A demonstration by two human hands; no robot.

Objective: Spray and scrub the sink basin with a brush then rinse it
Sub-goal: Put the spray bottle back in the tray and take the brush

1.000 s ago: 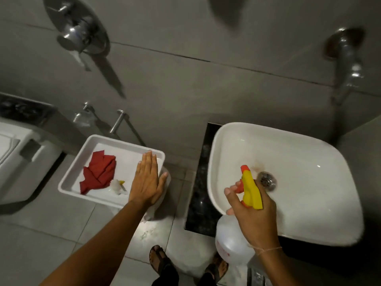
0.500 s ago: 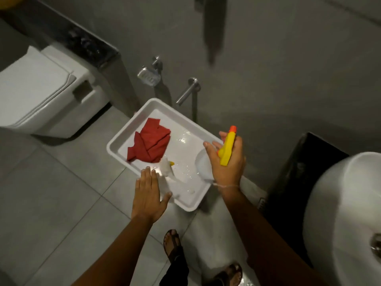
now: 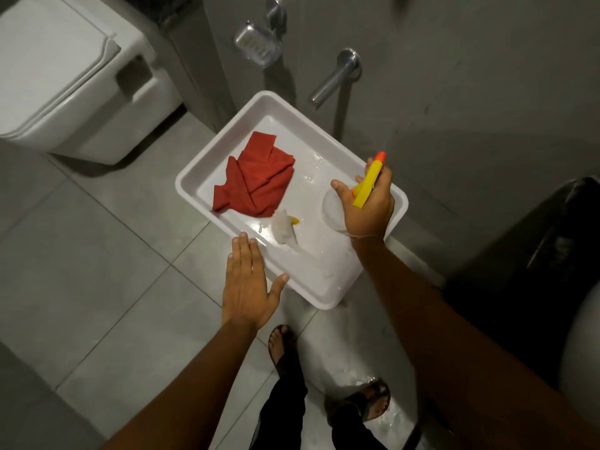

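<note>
Spray bottle (image 3: 366, 190) is gripped in the right hand (image 3: 368, 207), fingers wrapped round the neck right under the yellow trigger head with its orange nozzle tip, and the clear body of the bottle hangs below the palm, over the far right end of a white plastic tray (image 3: 319, 302). Can't tell if the bottle's bottom is touching the tray or just above it. Left hand (image 3: 248, 285) is flat and spread wide open, holding nothing, palm down, with the thumb tip just at the tray's near rim and the rest of the hand over the grey floor tiles (image 3: 97, 254). Just past the left hand's fingertips, inside the tray, lies a small whitish scrub brush (image 3: 284, 228) with a bit of yellow on it, and beyond that a crumpled red cloth (image 3: 255, 186). The tray floor looks wet around the brush. Off to the left of the left hand there's a white toilet (image 3: 65, 79) with the lid down. To the right of the right arm, only a sliver of the white sink basin (image 3: 582, 345) shows at the edge of view. Two sandalled feet are below both arms.
</note>
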